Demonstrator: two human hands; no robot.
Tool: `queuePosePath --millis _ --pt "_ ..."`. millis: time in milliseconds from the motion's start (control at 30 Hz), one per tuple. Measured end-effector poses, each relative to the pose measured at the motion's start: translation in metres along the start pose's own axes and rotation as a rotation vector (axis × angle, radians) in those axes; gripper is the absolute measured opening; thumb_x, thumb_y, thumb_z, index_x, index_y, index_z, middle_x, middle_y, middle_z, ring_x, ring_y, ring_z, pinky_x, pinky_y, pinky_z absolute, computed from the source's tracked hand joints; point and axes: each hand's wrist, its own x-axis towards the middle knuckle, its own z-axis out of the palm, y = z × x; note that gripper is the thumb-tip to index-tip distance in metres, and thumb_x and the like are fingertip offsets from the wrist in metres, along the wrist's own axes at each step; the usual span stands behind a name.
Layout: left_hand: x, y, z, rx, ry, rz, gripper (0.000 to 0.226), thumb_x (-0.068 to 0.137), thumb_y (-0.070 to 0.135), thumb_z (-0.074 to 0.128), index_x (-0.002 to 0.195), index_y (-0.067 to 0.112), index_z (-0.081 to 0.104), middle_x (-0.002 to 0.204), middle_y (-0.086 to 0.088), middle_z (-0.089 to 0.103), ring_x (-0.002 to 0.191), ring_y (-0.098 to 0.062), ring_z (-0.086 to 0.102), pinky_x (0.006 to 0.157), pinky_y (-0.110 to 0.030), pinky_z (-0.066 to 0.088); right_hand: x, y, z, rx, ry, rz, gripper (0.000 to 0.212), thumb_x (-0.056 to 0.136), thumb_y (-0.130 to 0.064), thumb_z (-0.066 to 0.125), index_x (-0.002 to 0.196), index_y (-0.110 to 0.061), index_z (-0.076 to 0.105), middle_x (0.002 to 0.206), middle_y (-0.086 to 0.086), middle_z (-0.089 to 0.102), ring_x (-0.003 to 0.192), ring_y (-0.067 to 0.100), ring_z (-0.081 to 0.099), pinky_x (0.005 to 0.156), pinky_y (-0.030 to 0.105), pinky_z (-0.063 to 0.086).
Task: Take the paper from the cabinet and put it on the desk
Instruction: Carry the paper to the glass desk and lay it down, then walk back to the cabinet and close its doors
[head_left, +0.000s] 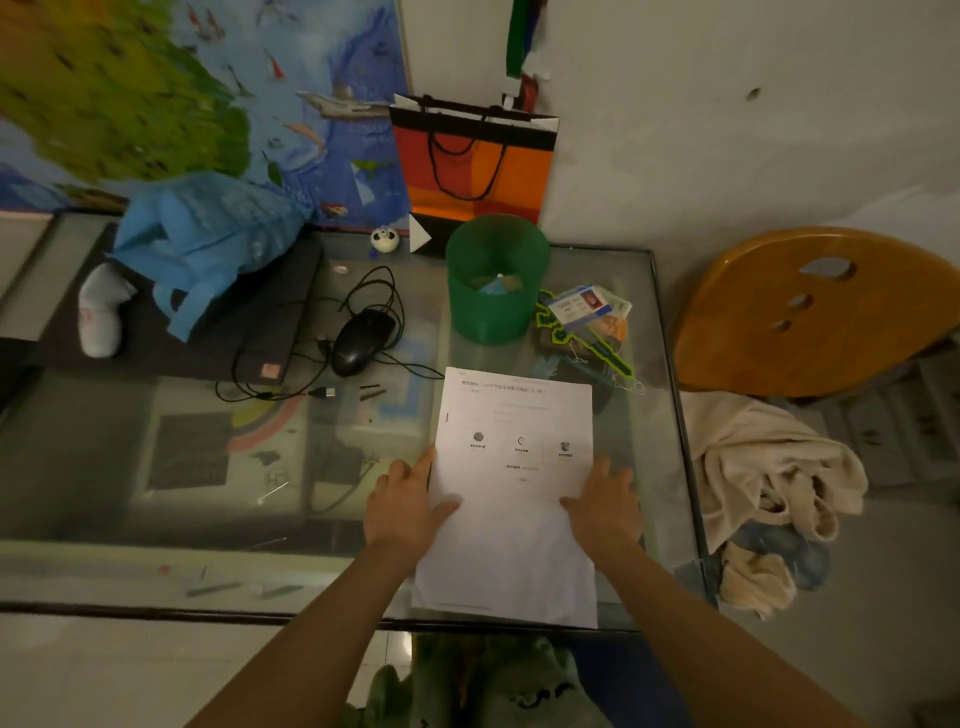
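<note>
Paper (514, 488) lies on glass-topped desk (208, 467), seemingly pinned flat by 2 open hands, left hand (402, 506), right hand (605, 506).

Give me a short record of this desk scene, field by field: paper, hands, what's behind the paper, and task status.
paper: white printed sheets lying flat on the glass desk
left hand: resting on the paper's left edge
right hand: resting on its right edge
behind paper: green bin, black mouse
task status: paper on the desk, hands not yet withdrawn

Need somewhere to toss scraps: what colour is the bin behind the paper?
Green, translucent; the bin shows in the head view, just beyond the paper.
</note>
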Motion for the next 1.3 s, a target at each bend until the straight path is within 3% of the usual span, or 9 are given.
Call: queuePosePath --millis 133,367,467,567,633,700,833,967,1300 --pt "-0.012 -0.005 -0.019 -0.005 0.106 0.056 0.066 0.085 0.054 0.048 0.141 0.027 0.026 0.136 -0.01 0.046 0.119 -0.03 0.046 0.1 -0.041 0.039 -0.016 -0.021 -0.012 -0.146 0.093 -0.245 0.072 0.089 -0.039 0.052 0.144 -0.025 0.006 0.146 0.012 0.026 0.13 0.032 0.033 0.104 0.046 0.035" --pt "-0.055 -0.056 -0.058 0.061 0.35 0.02 0.062 0.086 0.048 0.048 0.141 0.028 0.026 0.148 -0.008 0.035 0.13 -0.029 0.038 0.113 -0.043 0.025 -0.074 -0.099 -0.012 -0.293 0.204 -0.723 0.057 0.094 -0.038 0.043 0.142 -0.03 0.015 0.15 0.01 0.024 0.133 0.033 0.028 0.109 0.048 0.027" --pt "-0.086 -0.103 -0.077 0.001 0.454 -0.084 0.06 0.085 0.047 0.051 0.139 0.026 0.034 0.146 -0.01 0.04 0.131 -0.032 0.039 0.113 -0.047 0.024 -0.115 -0.146 -0.001 -0.323 0.227 -0.94 0.06 0.087 -0.035 0.056 0.139 -0.03 0.027 0.141 0.01 0.039 0.126 0.03 0.039 0.102 0.045 0.037" --pt "-0.121 -0.162 -0.095 -0.018 0.571 -0.215 0.055 0.078 0.046 0.055 0.127 0.021 0.051 0.128 -0.015 0.059 0.112 -0.037 0.056 0.1 -0.05 0.041 -0.168 -0.195 0.02 -0.367 0.271 -1.174 0.065 0.064 -0.031 0.079 0.123 -0.026 0.053 0.117 0.012 0.063 0.104 0.033 0.059 0.082 0.048 0.051" --pt "-0.148 -0.206 -0.106 -0.031 0.608 -0.325 0.055 0.075 0.05 0.049 0.12 0.02 0.057 0.121 -0.015 0.064 0.103 -0.037 0.062 0.093 -0.05 0.047 -0.208 -0.227 0.037 -0.373 0.265 -1.288 0.065 0.055 -0.031 0.082 0.116 -0.027 0.058 0.107 0.009 0.066 0.094 0.032 0.062 0.074 0.046 0.053" --pt "-0.179 -0.25 -0.116 -0.076 0.65 -0.435 0.054 0.077 0.047 0.056 0.124 0.021 0.055 0.128 -0.014 0.06 0.111 -0.037 0.058 0.1 -0.052 0.04 -0.25 -0.258 0.059 -0.394 0.269 -1.38 0.066 0.052 -0.034 0.083 0.114 -0.027 0.06 0.105 0.008 0.067 0.091 0.03 0.064 0.072 0.043 0.054" --pt "-0.25 -0.346 -0.121 -0.119 0.749 -0.636 0.056 0.082 0.045 0.057 0.132 0.023 0.047 0.14 -0.013 0.049 0.124 -0.037 0.046 0.109 -0.054 0.027 -0.347 -0.315 0.116 -0.431 0.155 -1.555 0.06 0.062 -0.03 0.079 0.118 -0.024 0.058 0.114 0.013 0.063 0.102 0.036 0.059 0.083 0.048 0.05" --pt "-0.329 -0.434 -0.118 -0.154 0.808 -0.835 0.058 0.085 0.045 0.054 0.137 0.024 0.04 0.147 -0.011 0.041 0.13 -0.035 0.039 0.112 -0.051 0.025 -0.439 -0.356 0.185 -0.454 -0.01 -1.771 0.055 0.09 -0.032 0.048 0.141 -0.028 0.026 0.147 0.008 0.032 0.133 0.031 0.027 0.109 0.046 0.024" --pt "-0.499 -0.572 -0.066 -0.292 0.885 -1.388 0.057 0.083 0.048 0.051 0.135 0.026 0.042 0.141 -0.009 0.048 0.124 -0.032 0.045 0.106 -0.047 0.033 -0.653 -0.417 0.344 -0.628 -0.259 -2.23 0.054 0.091 -0.031 0.046 0.14 -0.027 0.025 0.145 0.008 0.033 0.129 0.029 0.03 0.107 0.042 0.025"
